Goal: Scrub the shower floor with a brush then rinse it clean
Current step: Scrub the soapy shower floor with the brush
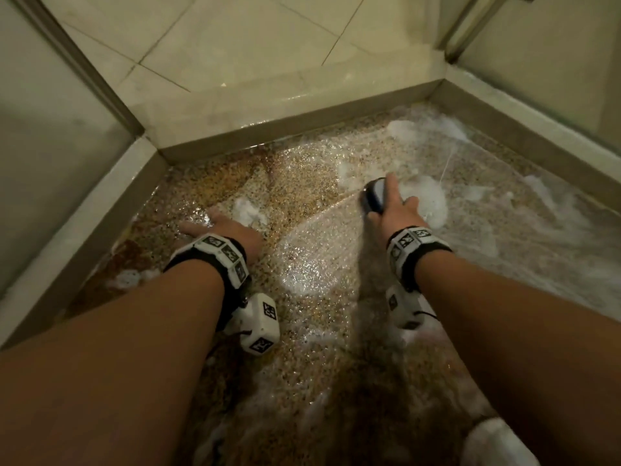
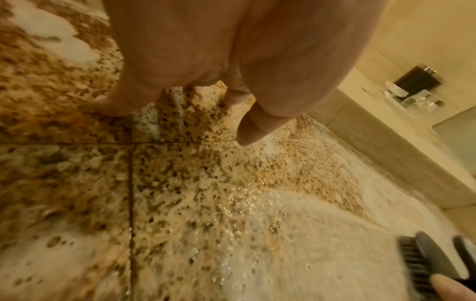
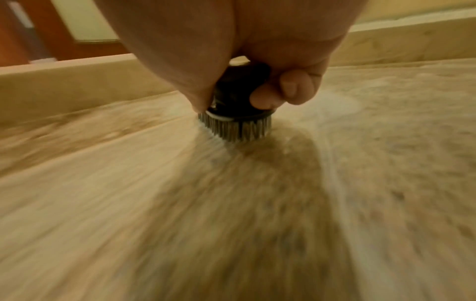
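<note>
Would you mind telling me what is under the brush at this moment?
The brush, held in the right hand, stands bristles-down on the wet, speckled shower floor, beside white foam. The patch directly beneath the bristles is covered, so its state cannot be seen.

The shower floor (image 1: 302, 183) is speckled brown, tan and gold, streaked with white foam (image 1: 426, 200). The brush (image 1: 373, 196) is black with dark bristles. The curb (image 1: 285, 126) is beige.
</note>
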`<state>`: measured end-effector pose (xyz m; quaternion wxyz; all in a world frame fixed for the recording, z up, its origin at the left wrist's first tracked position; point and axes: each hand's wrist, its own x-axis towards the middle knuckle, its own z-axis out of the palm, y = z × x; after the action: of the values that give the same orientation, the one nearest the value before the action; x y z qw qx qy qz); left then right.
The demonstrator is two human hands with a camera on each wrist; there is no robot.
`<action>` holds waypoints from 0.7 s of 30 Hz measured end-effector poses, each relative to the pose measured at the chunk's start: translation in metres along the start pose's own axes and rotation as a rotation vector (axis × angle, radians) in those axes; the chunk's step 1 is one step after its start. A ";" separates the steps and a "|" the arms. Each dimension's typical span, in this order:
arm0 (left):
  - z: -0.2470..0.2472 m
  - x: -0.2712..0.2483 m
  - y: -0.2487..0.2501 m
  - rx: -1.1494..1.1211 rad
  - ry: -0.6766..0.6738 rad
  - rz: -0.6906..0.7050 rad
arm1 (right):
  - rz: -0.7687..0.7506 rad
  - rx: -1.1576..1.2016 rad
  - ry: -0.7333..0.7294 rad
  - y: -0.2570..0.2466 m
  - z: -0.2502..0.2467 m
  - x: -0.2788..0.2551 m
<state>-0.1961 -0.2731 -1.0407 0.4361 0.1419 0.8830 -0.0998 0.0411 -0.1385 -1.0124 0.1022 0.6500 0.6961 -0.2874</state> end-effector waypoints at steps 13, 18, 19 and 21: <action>-0.008 -0.031 -0.015 -0.012 0.031 0.029 | -0.812 -0.345 -0.292 -0.089 0.091 -0.064; -0.009 -0.028 -0.033 -0.033 0.046 0.050 | -0.680 -0.263 -0.110 -0.075 0.043 0.001; -0.010 -0.029 -0.033 -0.029 0.050 0.042 | -0.581 -0.222 -0.067 -0.070 0.027 0.017; -0.010 -0.032 -0.030 -0.009 0.049 0.037 | -0.376 -0.147 0.001 -0.059 -0.003 0.047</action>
<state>-0.1947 -0.3037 -1.0077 0.4167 0.1588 0.8911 -0.0841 -0.0213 -0.0964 -1.0179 0.0938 0.4996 0.8242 -0.2495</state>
